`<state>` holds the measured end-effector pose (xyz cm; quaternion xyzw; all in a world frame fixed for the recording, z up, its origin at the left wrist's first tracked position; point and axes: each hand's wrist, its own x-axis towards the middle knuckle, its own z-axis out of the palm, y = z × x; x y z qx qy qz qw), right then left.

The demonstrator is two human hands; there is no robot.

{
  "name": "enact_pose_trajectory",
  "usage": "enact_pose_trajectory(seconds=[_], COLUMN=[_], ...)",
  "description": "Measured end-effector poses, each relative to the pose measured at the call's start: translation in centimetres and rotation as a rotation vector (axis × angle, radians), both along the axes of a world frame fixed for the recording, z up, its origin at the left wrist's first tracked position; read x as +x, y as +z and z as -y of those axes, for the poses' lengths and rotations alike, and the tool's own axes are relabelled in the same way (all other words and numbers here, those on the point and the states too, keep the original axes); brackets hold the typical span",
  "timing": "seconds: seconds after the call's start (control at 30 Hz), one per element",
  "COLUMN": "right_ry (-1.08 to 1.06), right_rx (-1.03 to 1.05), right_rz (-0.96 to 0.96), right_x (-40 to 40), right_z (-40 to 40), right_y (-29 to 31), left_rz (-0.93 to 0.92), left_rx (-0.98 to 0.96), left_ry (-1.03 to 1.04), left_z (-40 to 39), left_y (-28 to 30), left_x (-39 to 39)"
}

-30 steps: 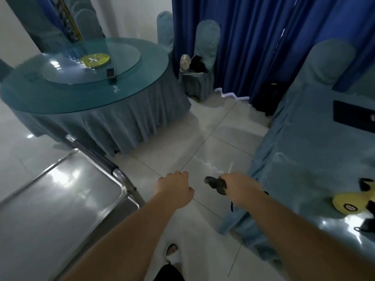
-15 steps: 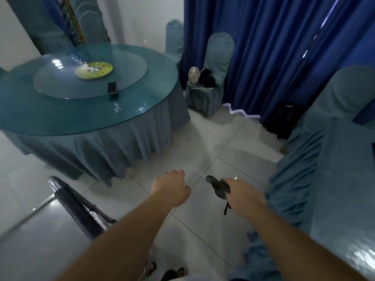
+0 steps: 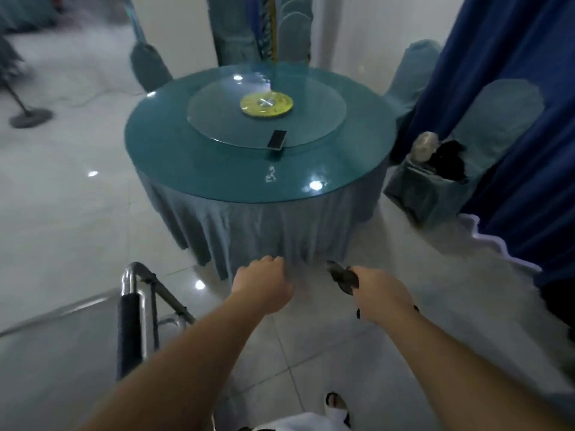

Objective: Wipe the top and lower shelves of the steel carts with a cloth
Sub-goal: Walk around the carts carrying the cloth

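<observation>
The steel cart (image 3: pixel 53 362) fills the lower left, its flat top shelf shiny and its handle (image 3: pixel 132 318) wrapped in a black grip. My left hand (image 3: pixel 264 286) hovers in front of me with fingers curled, holding nothing. To its right, my right hand (image 3: pixel 381 295) grips a small dark cloth (image 3: pixel 343 276), which sticks out past my knuckles. Both hands are above the tiled floor, to the right of the cart and clear of it.
A round table (image 3: pixel 261 141) with a glass top, turntable, yellow disc and phone (image 3: pixel 277 140) stands straight ahead, skirted in blue-grey cloth. A covered chair (image 3: pixel 435 185) with items on its seat and dark blue curtains (image 3: pixel 513 88) are at right. A stand base (image 3: pixel 29 116) lies far left.
My view has swung left: the table at right has left the frame and the round table is now centred. Both hands kept their pose, the right still holding the cloth.
</observation>
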<state>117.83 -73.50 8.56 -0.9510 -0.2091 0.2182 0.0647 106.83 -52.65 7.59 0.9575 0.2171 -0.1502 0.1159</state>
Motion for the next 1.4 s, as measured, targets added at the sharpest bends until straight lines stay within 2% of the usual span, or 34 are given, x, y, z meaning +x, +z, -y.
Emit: enact_pose_trajectory(seconds=[0.2,0.47,0.6,0.97,1.2,1.4], right_ry=[0.363,0.737,0.781,0.715,0.798,0.939], right_rx=[-0.031,-0.051,-0.053,-0.053,-0.044,0.010], right_rz=[-0.004,-0.056,-0.019,0.007,-0.025,-0.006], right_x=[7.3,8.2,9.4,14.6,17.7,20.5], right_z=[-9.2,-23.9,-32.5,-51.3,-63.7,-74.6], right_y=[0.6,-1.4,-1.5,-0.9,-2.6,-2.1], left_rz=[-0.014,-0.023,-0.007,-0.037,-0.116,-0.117], left_rx=[-0.033,-0.037,-0.033,-0.063,-0.059,-0.026], left_ry=[0.337,0.641,0.688,0.722,0.799,0.890], left_z=[-4.6,-14.8,-22.2,-39.5,-50.0,-58.7], left_y=[-0.5,-2.1,-3.1,-3.9,-5.9,-4.7], left_x=[1.6,-0.3,0.2,2.0,4.7,7.9])
